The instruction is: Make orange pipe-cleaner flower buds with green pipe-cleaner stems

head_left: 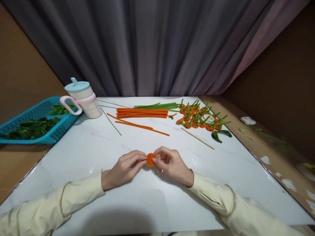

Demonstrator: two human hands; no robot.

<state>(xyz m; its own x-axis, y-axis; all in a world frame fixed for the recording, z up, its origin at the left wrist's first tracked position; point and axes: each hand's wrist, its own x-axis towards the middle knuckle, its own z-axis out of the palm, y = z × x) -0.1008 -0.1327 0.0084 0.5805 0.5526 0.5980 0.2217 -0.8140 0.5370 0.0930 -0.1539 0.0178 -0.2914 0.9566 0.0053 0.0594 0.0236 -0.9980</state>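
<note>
Between my two hands, just above the white table, is a small round orange pipe-cleaner piece (150, 160) with ridges running out from its middle. My left hand (128, 166) pinches its left edge between thumb and fingertips. From the other side, my right hand (171, 164) grips it, with the thumb on its face and the index finger at its upper edge. Beyond the hands lies a bundle of orange pipe cleaners (142, 113), with a few loose orange ones (137, 125) in front. Green pipe cleaners (157, 106) lie behind the bundle.
Several orange pieces with green stems (195, 123) cluster at the back right, a white tape roll (208, 118) among them. Near them lie a wooden stick (197, 138) and dark green leaf shapes (216, 136). A lidded cup (89, 104) and a blue basket (52, 132) of green pieces stand left.
</note>
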